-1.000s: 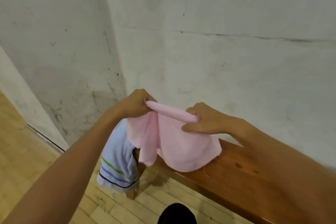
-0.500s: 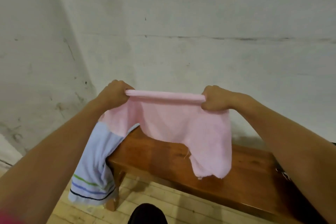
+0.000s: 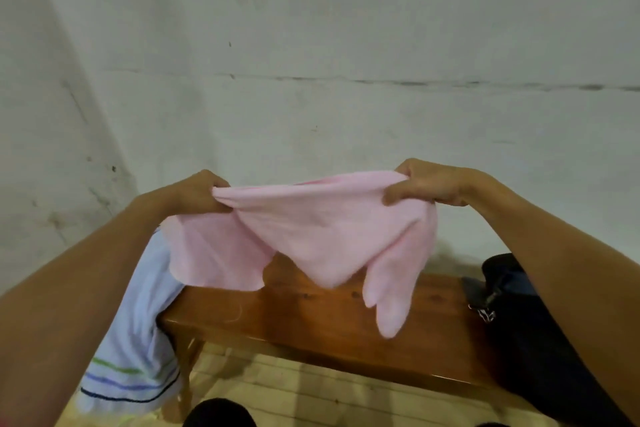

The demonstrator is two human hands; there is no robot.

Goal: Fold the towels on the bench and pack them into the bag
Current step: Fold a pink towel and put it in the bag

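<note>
Clearly both hands, left [image 3: 199, 192] and right [image 3: 427, 185], keep a tight grip on the pink towel [image 3: 311, 232], holding it above the desk [image 3: 311, 319] so it hangs ready for folding.

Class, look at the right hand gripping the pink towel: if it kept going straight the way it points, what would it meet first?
Probably the left hand, across the pink towel the right hand holds; depth unclear.

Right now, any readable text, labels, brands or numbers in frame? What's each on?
None readable.
Pink towel: plain, no label showing.
Blue towel: coloured stripes only, no lettering.
Black bag: no visible logo or tag text.
Wooden bench: no markings, no text.
</note>
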